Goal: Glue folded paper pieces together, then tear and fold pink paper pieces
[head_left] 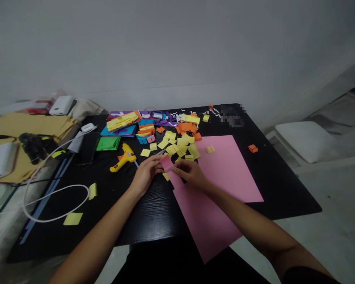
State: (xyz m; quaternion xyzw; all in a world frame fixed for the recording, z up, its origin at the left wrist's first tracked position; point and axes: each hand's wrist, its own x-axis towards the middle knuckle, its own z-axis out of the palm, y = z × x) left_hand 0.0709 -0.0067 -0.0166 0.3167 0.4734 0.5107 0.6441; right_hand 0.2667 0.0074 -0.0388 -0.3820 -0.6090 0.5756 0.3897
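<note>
Near the middle of the table, both hands hold a small folded piece of pink paper (167, 163). My left hand (146, 173) grips its left side, with fingers curled behind it. On the other side, the thumb and fingers of my right hand (192, 172) pinch it. A pink strip runs down from the fold toward a large pink paper sheet (207, 227) under my right forearm; whether they are joined I cannot tell. Small yellow paper pieces (180, 146) lie scattered just beyond my hands.
Another pink sheet (230, 169) lies at right. A yellow glue gun (124, 157) rests left of my hands, near green paper (108, 143) and a colourful paper stack (124, 122). A white cable (56, 189) loops across the left. An orange folded piece (253, 148) sits right; a white stool (301, 142) stands beyond.
</note>
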